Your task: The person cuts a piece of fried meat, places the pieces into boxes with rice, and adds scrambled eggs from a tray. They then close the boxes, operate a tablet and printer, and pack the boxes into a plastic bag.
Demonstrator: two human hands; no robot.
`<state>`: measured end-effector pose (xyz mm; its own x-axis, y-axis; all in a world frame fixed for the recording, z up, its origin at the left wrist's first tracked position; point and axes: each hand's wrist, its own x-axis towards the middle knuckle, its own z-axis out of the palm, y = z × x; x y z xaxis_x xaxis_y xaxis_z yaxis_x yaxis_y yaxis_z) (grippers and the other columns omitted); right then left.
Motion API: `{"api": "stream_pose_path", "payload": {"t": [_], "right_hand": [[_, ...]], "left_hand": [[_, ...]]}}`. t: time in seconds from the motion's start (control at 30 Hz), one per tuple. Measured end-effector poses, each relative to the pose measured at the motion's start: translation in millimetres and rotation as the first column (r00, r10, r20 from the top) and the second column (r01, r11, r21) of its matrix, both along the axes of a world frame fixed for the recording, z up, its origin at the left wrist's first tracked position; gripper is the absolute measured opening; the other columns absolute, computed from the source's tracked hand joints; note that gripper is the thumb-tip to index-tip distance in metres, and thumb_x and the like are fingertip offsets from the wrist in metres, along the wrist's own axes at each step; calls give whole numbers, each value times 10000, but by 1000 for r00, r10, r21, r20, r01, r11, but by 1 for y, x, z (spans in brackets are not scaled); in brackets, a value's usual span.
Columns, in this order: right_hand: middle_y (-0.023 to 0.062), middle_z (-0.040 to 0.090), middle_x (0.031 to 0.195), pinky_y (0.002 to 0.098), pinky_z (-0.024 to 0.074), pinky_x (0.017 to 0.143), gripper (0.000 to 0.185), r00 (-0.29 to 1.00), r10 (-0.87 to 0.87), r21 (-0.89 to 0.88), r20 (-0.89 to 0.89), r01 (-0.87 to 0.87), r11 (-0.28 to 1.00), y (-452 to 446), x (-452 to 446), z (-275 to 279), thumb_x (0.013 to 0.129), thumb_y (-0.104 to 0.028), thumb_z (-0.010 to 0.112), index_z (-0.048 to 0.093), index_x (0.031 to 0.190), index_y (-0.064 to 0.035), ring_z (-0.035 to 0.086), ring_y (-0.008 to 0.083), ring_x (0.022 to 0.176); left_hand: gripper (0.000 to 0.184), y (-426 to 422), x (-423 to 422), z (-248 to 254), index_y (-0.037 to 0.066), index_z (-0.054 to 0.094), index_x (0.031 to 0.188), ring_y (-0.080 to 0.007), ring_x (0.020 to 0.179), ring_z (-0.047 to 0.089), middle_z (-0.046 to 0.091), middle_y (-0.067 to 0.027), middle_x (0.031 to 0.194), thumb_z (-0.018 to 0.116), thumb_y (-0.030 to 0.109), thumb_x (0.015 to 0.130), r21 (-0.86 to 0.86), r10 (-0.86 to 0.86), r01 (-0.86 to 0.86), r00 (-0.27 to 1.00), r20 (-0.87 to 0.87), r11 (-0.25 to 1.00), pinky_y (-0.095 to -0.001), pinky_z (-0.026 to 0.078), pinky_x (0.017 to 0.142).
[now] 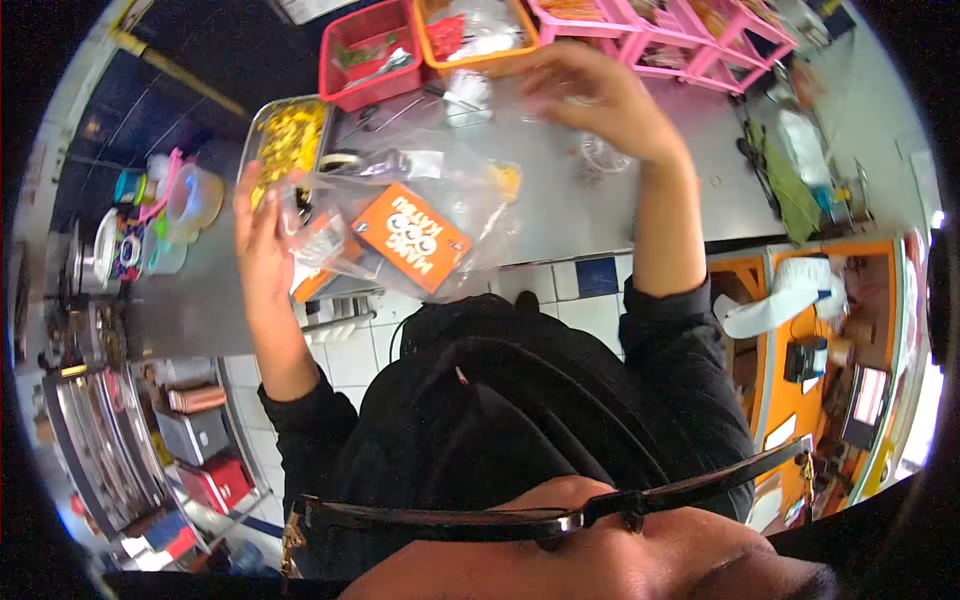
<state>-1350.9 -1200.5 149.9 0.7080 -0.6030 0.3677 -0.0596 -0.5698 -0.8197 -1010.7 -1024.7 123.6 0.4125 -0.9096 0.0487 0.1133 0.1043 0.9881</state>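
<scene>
My left hand grips the left edge of a clear plastic bag, its fingers partly hidden by the plastic. An orange box printed "MANG KATSU" lies inside the bag. Another orange item shows beside my left hand, partly covered. Over the back of the metal counter, my right hand is raised with fingers apart and blurred, close to an orange basket of plastic packets. Nothing shows in that hand.
A metal tray of yellow pieces, a red basket and pink racks line the back of the steel counter. A roll of tape and a small clear plastic cup lie on it. Colourful containers stand left.
</scene>
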Motion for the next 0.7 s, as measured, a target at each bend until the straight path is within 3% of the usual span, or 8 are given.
{"api": "stream_pose_path", "payload": {"t": [0.1,0.17,0.3,0.37,0.47,0.53,0.63,0.7], "right_hand": [[183,574,1185,377,438,936,757,544,-814,-261,-203,771,581,-1,-103,-49,703,-322,770,425,1320,-49,561,288,1104],[246,479,1293,409,414,961,1056,-70,-766,-307,-639,936,170,-6,-146,-133,595,-521,786,277,1418,-99,485,339,1198],[245,365,1338,534,409,916,1097,-442,-512,-512,-736,859,-5,15,-130,-220,585,-655,698,167,1466,-274,433,405,1192],[219,420,1273,531,393,930,1023,-470,-597,-514,-650,851,-109,14,-140,-238,628,-631,654,160,1462,-305,457,372,1163],[195,490,1216,490,411,937,984,-165,-780,-39,-604,983,-177,26,-164,-216,587,-359,792,280,1403,-162,515,336,1108],[186,492,1240,389,493,854,925,256,-964,633,-72,759,154,44,-155,-191,693,-228,749,201,1426,-90,567,283,1012],[162,492,1244,355,526,797,746,482,-855,859,193,338,385,71,-112,-106,785,-131,640,235,1410,-98,594,273,975],[180,539,1200,426,510,845,545,489,-751,828,444,95,552,74,-82,-83,836,-186,557,375,1318,-11,583,290,1022]], "left_hand": [[536,5,-21,-7,161,283,1405,-69,781,519,555,-157,1177,527,132,929,-152,75,-81,996,-51,985,-251,482,700],[618,15,-8,-30,165,227,1430,-169,1001,561,505,-192,1263,550,109,906,-113,-136,143,989,63,983,-419,482,908],[648,14,-19,-22,114,245,1416,-69,831,558,548,-166,1241,584,89,865,40,-268,265,949,168,963,-205,451,693],[644,5,-12,-19,106,240,1413,-89,939,549,553,-175,1232,577,87,865,-130,-149,198,938,313,972,-197,452,688],[666,3,-14,-1,96,199,1418,-140,1124,510,561,-170,1210,563,60,861,-167,-156,209,946,284,963,-185,476,612],[691,-2,-26,12,100,172,1424,-132,1084,535,551,-157,1213,550,19,851,-204,-119,202,925,361,958,-182,468,538],[715,-6,-40,20,95,152,1429,-150,1106,527,511,-141,1250,529,-31,834,-78,-228,254,941,248,964,-193,487,569],[771,-13,-46,17,149,102,1453,-50,673,546,579,-166,1177,552,7,844,-175,-200,280,906,373,944,-149,399,504]]}}
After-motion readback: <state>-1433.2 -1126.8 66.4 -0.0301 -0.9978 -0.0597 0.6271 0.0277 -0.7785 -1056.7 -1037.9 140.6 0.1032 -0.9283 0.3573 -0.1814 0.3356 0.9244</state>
